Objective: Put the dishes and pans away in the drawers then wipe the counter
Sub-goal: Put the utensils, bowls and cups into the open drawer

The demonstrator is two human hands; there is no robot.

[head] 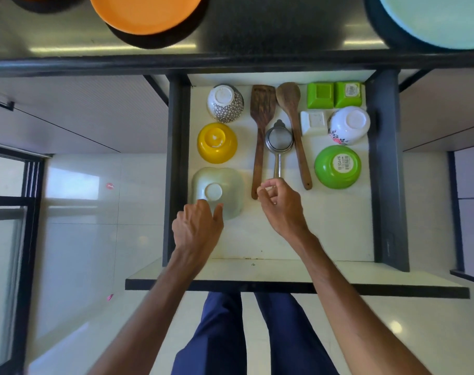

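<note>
An open white drawer (pixel 298 226) holds upturned dishes. My left hand (pixel 196 228) grips the near rim of a pale green bowl (pixel 225 182) at the drawer's front left, thumb on its side. My right hand (pixel 283 207) pinches the handle tip of a metal strainer (pixel 279 139), which lies between a wooden spatula (pixel 261 109) and a wooden spoon (pixel 290 98). Behind the pale bowl sit a yellow bowl (pixel 216 143) and a patterned bowl (pixel 225 103). On the right are a round green bowl (pixel 337 167), a floral white bowl (pixel 349 125), a white square dish (pixel 312 121) and two green square bowls (pixel 320 95).
On the dark counter (pixel 257 31) above the drawer lie an orange plate (pixel 145 10) and a light blue plate (pixel 433 20). The drawer's front panel (pixel 284 277) juts toward my legs. Bare drawer floor lies at the front right.
</note>
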